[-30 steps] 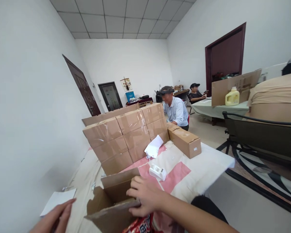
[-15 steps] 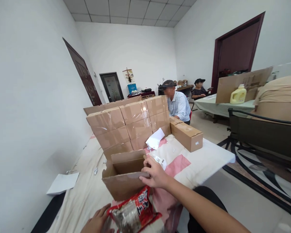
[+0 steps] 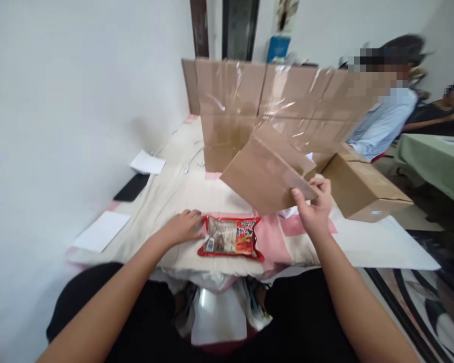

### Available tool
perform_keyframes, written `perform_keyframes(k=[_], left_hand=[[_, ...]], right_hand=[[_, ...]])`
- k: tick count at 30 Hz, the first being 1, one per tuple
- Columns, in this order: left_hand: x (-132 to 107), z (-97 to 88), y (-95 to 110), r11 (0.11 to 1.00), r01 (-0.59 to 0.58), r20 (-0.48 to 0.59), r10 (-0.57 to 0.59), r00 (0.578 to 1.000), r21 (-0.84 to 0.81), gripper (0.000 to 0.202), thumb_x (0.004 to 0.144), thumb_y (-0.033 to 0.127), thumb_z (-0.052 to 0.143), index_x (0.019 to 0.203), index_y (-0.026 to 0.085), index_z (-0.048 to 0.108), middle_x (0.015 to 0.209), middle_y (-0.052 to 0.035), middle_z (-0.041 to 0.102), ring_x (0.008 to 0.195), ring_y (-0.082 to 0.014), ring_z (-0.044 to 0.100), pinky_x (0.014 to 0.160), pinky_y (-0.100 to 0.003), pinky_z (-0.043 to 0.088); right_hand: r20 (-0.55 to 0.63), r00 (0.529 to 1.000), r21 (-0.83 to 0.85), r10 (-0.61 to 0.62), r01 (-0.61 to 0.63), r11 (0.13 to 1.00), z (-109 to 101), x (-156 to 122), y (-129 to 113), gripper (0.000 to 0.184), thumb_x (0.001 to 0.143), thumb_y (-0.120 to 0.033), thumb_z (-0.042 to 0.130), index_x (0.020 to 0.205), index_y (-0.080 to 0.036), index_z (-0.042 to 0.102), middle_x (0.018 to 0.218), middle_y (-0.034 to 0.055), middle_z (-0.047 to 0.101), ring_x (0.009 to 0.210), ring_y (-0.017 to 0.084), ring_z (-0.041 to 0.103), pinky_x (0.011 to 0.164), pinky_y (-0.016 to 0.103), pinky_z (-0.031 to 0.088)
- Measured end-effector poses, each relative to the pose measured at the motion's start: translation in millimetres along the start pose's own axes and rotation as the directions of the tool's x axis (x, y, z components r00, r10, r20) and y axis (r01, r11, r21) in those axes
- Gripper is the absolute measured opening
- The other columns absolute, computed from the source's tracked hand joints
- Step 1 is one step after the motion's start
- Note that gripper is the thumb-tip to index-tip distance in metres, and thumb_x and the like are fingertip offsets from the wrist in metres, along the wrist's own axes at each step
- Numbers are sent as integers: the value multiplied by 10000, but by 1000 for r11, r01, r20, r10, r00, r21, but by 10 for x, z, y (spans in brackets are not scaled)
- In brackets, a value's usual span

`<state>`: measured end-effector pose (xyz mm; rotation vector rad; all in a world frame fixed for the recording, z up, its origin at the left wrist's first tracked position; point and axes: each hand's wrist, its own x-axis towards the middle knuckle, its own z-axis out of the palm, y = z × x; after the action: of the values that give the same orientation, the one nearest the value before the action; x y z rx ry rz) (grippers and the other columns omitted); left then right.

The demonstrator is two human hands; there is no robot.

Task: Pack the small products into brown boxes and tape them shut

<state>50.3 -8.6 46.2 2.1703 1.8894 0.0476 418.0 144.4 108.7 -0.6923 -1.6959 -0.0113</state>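
Note:
My right hand (image 3: pixel 317 205) pinches the rim of a small cardboard box (image 3: pixel 267 171), thumb on the near face and fingers behind. The box is tilted and appears raised off the cloth, with its inside turned away from me. A red plastic food packet (image 3: pixel 230 236) with a clear window and dark lettering lies flat near the table's front edge. My left hand (image 3: pixel 185 226) rests at the packet's left end, fingers stretched out over the cloth. Whether its fingertips touch the packet I cannot tell.
Taped cardboard boxes (image 3: pixel 230 93) form a wall at the back of the table. Another long carton (image 3: pixel 382 184) stands at right. White papers (image 3: pixel 102 229) and a black flat object (image 3: pixel 131 187) lie at left. A person in a light shirt (image 3: pixel 386 123) sits beyond.
The cardboard box stood upright on the cloth; my right hand has now tipped and lifted it. The view has swung down and left. My left hand remains beside the packet.

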Motion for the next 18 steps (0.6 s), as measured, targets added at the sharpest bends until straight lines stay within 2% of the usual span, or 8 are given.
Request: perform_keyframes(k=[2, 5, 8, 10, 12, 14, 16, 18], left_hand=[[8, 15, 18, 999, 3, -6, -3, 1000, -38, 568, 910, 574, 586, 1334, 196, 576, 1470, -177, 531, 1308, -369, 499, 1038, -489, 439], [32, -12, 90, 997, -1, -40, -2, 999, -76, 802, 910, 720, 505, 1474, 155, 430, 1542, -187, 465, 1374, -391, 455, 1086, -508, 381], [29, -65, 226, 980, 58, -100, -78, 992, -189, 782, 1007, 700, 182, 1435, 111, 468, 1379, -156, 612, 1241, -347, 591, 999, -457, 440], [13, -67, 350, 954, 70, -119, -109, 987, -291, 793, 1013, 686, 98, 1448, 130, 460, 1327, -128, 636, 1172, -314, 637, 945, -417, 466], [2, -33, 493, 962, 37, -156, -82, 984, -272, 867, 939, 794, 290, 1518, 155, 375, 1423, -158, 556, 1214, -340, 606, 959, -431, 461], [8, 14, 637, 990, -15, -216, -16, 976, -140, 977, 813, 835, 528, 1519, 177, 382, 1531, -197, 429, 1304, -395, 517, 1011, -485, 428], [28, 39, 762, 992, -123, -260, 120, 958, 4, 860, 796, 777, 616, 1411, 186, 507, 1565, -185, 389, 1370, -408, 429, 1073, -528, 368], [51, 30, 854, 966, -237, -254, 255, 933, 100, 739, 803, 718, 652, 1285, 163, 573, 1496, -177, 479, 1362, -391, 427, 1107, -534, 323]], right_hand=[[20, 1000, -27, 0, 1, 1000, 20, -9, -13, 265, 865, -436, 703, 794, -202, 601, 949, 51, 499, 907, 229, 549, 827, 429, 474], [105, 994, -59, -40, 47, 997, 96, -39, -124, 259, 883, -452, 685, 808, -213, 623, 977, 71, 497, 936, 249, 545, 840, 459, 476], [201, 974, -45, -100, 111, 993, 205, -73, -258, 199, 890, -421, 687, 864, -224, 671, 1007, 86, 489, 955, 256, 540, 837, 464, 485], [250, 960, -36, -125, 138, 990, 281, -97, -315, 186, 891, -409, 685, 899, -223, 694, 1010, 92, 481, 971, 261, 535, 825, 459, 490], [296, 945, -27, -139, 153, 988, 344, -116, -336, 196, 883, -408, 692, 892, -213, 705, 987, 89, 472, 969, 263, 530, 812, 454, 492], [324, 932, -10, -163, 175, 984, 376, -129, -329, 198, 872, -401, 707, 850, -204, 713, 956, 80, 461, 952, 257, 525, 798, 444, 493], [335, 922, 6, -192, 202, 979, 371, -138, -307, 177, 869, -377, 720, 833, -203, 731, 955, 80, 460, 955, 254, 522, 788, 433, 490], [339, 914, 23, -224, 230, 973, 333, -151, -282, 144, 873, -348, 725, 856, -209, 758, 989, 89, 462, 987, 260, 522, 791, 428, 484]])
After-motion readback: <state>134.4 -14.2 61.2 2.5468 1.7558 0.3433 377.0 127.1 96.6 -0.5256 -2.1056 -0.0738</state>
